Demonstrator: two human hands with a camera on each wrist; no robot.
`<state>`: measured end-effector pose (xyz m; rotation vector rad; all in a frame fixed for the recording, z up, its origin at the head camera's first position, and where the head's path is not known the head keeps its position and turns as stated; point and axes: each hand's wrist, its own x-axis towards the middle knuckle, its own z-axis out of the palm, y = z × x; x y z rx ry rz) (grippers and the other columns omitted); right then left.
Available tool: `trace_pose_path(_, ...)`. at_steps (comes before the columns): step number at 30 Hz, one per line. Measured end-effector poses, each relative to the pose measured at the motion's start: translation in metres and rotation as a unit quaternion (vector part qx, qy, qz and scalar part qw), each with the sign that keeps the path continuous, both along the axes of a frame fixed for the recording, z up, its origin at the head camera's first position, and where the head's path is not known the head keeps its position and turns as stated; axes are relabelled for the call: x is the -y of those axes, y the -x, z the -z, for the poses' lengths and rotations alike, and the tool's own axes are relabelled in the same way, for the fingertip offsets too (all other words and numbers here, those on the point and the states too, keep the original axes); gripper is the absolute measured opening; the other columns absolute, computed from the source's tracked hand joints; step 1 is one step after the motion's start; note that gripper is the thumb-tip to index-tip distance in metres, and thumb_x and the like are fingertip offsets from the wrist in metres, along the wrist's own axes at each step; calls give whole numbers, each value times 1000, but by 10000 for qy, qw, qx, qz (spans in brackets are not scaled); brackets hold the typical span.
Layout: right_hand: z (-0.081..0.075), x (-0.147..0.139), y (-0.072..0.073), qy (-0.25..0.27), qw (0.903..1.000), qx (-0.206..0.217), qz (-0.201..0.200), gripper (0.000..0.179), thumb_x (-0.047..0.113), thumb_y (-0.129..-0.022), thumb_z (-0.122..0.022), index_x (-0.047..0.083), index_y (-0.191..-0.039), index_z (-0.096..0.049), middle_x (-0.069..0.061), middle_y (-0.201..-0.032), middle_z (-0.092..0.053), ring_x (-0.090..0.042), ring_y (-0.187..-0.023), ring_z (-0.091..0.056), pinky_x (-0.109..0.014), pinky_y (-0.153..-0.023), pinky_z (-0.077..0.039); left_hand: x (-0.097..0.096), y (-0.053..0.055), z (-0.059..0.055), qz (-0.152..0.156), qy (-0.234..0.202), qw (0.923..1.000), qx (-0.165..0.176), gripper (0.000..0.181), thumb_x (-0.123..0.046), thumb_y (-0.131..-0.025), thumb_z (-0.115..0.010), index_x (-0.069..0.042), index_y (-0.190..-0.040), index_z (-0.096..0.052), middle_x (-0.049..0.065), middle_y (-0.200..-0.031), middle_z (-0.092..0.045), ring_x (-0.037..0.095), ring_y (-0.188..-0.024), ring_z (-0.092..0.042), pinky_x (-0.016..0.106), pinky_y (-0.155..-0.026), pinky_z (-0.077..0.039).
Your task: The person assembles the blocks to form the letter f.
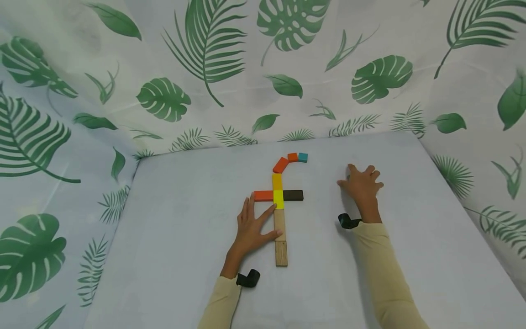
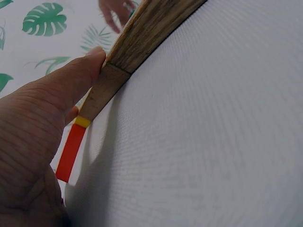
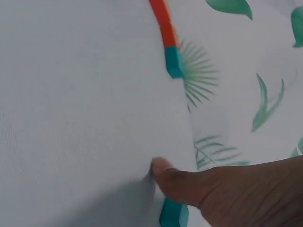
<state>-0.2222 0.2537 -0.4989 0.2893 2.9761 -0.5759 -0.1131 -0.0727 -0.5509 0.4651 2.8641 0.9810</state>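
Note:
In the head view my left hand (image 1: 250, 233) lies spread at the left of a row of wooden blocks. Its thumb reaches onto a plain wood block (image 1: 279, 219) and its index fingertip meets a yellow block (image 1: 278, 197). Another fingertip is by the red-orange block (image 1: 264, 196). My right hand (image 1: 362, 187) is at the right with its fingers spread. A teal block (image 3: 173, 215) shows partly behind its thumb in the right wrist view; contact with the fingers cannot be made out. A darker wood block (image 1: 281, 253) forms the row's near end.
Beyond the yellow block, an amber block (image 1: 277, 181), two orange blocks (image 1: 281, 165) and a blue-teal block (image 1: 302, 157) curve to the right. A dark block (image 1: 293, 195) extends rightward. A leaf-print cloth (image 1: 230, 59) stands behind the white table (image 1: 185, 228).

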Motion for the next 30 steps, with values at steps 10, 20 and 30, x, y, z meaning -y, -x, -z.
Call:
trace_pose_path(10, 4, -8, 2, 976, 9940, -335, -361, 44, 21, -91, -70, -12, -116, -56, -32, -102, -61, -42, -91, -59, -50, -75, -49, 0, 0, -1, -4, -75, 10000, -61, 75, -54, -83, -70, -32, -149, -42, 18, -164, 7, 41, -150, 5, 65, -109, -15)
trace_pose_path(20, 26, -1, 16, 1252, 9853, -514, -1039, 48, 13, -93, -64, -5, -135, -51, -36, -122, -43, -39, -98, -47, -52, -81, -44, -1, 0, 3, -13, 32, 10000, -62, 75, -57, -83, -68, -35, -149, -40, 16, -164, 9, 40, -150, 5, 65, -109, -15)
trace_pose_path(30, 29, 9, 28, 1477, 9816, -820, -885, 49, 15, -90, -70, -7, -131, -55, -31, -113, -47, -36, -97, -46, -50, -85, -45, -2, -1, 4, -36, 102, 9999, -53, 76, -59, -83, -67, -36, -149, -39, 15, -164, 9, 40, -150, 5, 65, -109, -15)
